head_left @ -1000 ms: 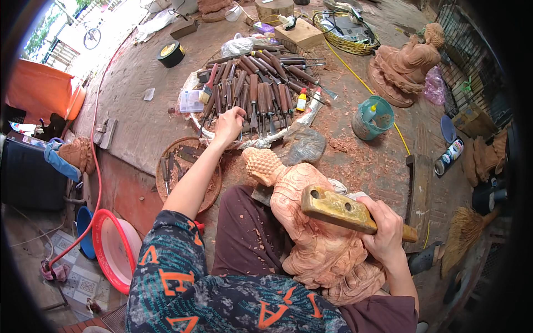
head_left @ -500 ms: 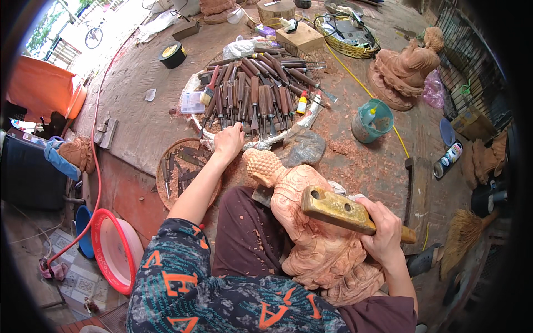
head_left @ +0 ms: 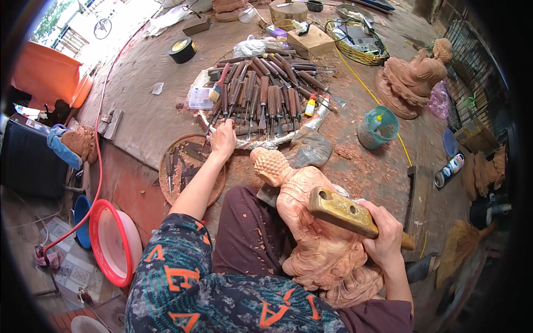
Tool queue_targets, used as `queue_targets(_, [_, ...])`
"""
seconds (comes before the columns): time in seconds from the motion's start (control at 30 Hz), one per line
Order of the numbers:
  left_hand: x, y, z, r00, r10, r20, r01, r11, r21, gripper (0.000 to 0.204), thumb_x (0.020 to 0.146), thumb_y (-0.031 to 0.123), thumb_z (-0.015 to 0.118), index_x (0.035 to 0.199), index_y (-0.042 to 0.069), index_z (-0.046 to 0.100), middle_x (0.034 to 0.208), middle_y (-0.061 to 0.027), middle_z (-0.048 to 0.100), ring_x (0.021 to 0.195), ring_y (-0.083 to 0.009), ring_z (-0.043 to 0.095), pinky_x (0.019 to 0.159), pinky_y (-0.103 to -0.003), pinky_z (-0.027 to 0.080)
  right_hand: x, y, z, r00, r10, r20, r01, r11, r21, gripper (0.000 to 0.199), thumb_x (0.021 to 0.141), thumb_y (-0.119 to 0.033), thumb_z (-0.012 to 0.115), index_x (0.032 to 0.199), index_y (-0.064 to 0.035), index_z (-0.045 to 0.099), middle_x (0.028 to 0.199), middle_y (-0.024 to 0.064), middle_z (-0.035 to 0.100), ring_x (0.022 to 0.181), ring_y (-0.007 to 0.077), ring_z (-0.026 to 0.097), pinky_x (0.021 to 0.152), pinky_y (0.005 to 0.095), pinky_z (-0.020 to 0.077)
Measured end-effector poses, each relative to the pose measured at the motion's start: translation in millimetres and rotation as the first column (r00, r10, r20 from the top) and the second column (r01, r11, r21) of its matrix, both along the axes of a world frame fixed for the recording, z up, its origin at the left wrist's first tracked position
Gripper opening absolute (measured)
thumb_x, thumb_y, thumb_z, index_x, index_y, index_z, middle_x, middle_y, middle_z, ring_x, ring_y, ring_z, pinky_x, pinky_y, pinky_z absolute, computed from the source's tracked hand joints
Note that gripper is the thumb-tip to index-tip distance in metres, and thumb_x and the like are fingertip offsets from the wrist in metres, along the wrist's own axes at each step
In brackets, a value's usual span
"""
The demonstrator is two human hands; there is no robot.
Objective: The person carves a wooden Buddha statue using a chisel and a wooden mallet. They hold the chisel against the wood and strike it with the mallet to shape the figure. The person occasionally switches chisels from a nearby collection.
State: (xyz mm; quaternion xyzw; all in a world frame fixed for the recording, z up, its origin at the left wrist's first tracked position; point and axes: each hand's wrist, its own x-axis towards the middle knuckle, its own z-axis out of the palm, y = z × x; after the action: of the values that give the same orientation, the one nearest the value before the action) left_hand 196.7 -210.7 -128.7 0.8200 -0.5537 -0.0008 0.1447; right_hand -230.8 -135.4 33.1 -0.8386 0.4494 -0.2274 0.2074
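Note:
A pale wooden statue (head_left: pixel 311 222) lies across my lap, its knobbly head pointing away from me. My right hand (head_left: pixel 383 236) grips a yellowish wooden mallet (head_left: pixel 344 212) that rests over the statue's body. My left hand (head_left: pixel 223 139) reaches forward to the near edge of a spread of several wood-handled chisels (head_left: pixel 261 100) laid on a sheet, fingers closing around one chisel. Whether it has lifted free I cannot tell.
A round tray of small tools (head_left: pixel 186 172) sits beside my left arm. A teal bucket (head_left: pixel 378 127), a finished brown statue (head_left: pixel 413 77), a wire basket (head_left: pixel 358 33), a black tape roll (head_left: pixel 182 49) and a red basin (head_left: pixel 114 241) stand around. Wood chips cover the floor.
My left hand has drawn back slightly toward me along the near edge of the chisels. The right hand and mallet have stayed on the statue.

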Motion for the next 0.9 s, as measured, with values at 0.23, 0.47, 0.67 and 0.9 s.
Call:
queue_targets(0.23, [2,1,15,0.978,0.101,-0.180,-0.117,0.990,-0.080,0.014,0.080,0.018,0.059,0.090,0.008,0.056,0.076,-0.0169,0.065,0.077,-0.0372,0.063,0.069,-0.047,0.048,1,0,-1,1.000,-0.002,0.011,0.002,1.000,0.011,0.049,0.061,-0.004,0.066,0.109,-0.0105,0.058,0.083,0.0135,0.059,0.075,0.0342,0.059,0.064,0.0396,0.0463])
queue_targets(0.47, [4,-17,17,0.954,-0.176,-0.242,0.082,0.932,-0.354,0.011,0.080,0.016,0.057,0.083,0.007,0.062,0.072,-0.0120,0.064,0.070,-0.0296,0.063,0.063,-0.039,0.049,2,0,-1,1.000,0.006,0.004,-0.006,1.000,0.001,0.049,0.060,-0.004,0.066,0.108,-0.0100,0.058,0.084,0.0136,0.060,0.076,0.0342,0.059,0.065,0.0394,0.0466])
queue_targets(0.67, [-25,-45,6,0.988,-0.154,-0.020,0.155,0.979,0.135,0.016,0.078,0.016,0.059,0.092,0.009,0.059,0.086,-0.0144,0.063,0.081,-0.0349,0.061,0.073,-0.044,0.049,1,0,-1,1.000,0.005,-0.002,-0.005,1.000,-0.011,0.048,0.060,-0.004,0.065,0.108,-0.0098,0.058,0.083,0.0135,0.059,0.075,0.0344,0.059,0.065,0.0395,0.0464])
queue_targets(0.9, [-17,-59,0,0.881,-0.124,-0.456,0.006,0.968,-0.251,0.036,0.078,0.011,0.061,0.113,0.006,0.055,0.078,-0.0104,0.066,0.066,-0.0184,0.064,0.061,-0.033,0.049,1,-1,-1,1.000,0.008,0.000,-0.008,1.000,0.000,0.049,0.060,-0.004,0.065,0.108,-0.0099,0.057,0.082,0.0135,0.059,0.073,0.0344,0.058,0.063,0.0398,0.0459])
